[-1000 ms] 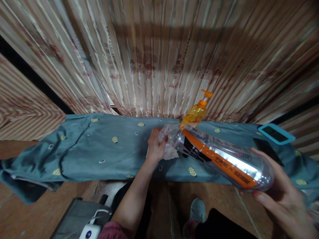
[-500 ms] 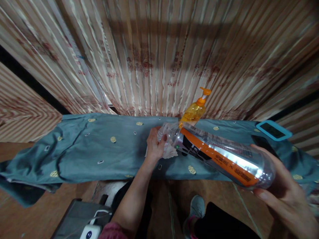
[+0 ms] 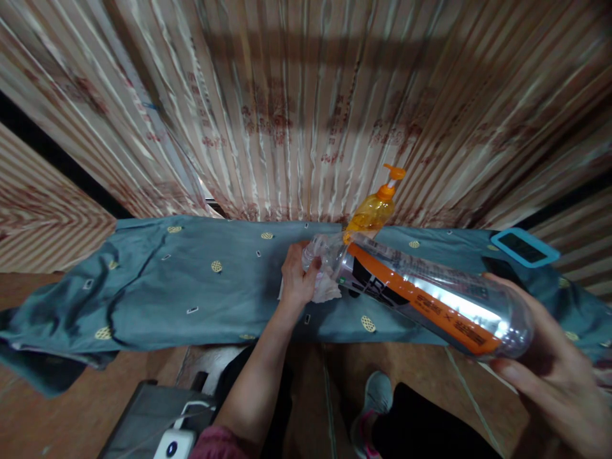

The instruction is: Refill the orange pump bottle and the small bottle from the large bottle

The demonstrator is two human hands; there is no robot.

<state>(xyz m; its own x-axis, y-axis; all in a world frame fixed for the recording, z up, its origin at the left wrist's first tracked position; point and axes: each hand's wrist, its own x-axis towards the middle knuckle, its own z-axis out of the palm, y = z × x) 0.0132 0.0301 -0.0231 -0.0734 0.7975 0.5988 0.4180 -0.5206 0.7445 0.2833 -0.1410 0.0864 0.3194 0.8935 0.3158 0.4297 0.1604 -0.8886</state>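
Observation:
My right hand (image 3: 549, 376) grips the base of a large clear plastic bottle (image 3: 421, 293) with an orange and black label. The bottle lies almost level, its neck pointing left. My left hand (image 3: 297, 275) is closed around the bottle's neck and holds a crumpled white tissue (image 3: 326, 288) against it. Both hands hover just over a teal cloth (image 3: 191, 280) with small yellow motifs that covers a narrow table. An orange pump bottle (image 3: 375, 209) stands upright on the cloth right behind the clear bottle's neck.
A striped curtain (image 3: 306, 108) hangs close behind the table. A phone in a light blue case (image 3: 524, 247) lies at the far right of the cloth. Below, a grey bag with a white power bank (image 3: 167, 440) sits on the wooden floor beside my shoes (image 3: 377, 398).
The bottle's base and my right hand have dropped slightly and shifted right. My left hand stays at the neck with the tissue.

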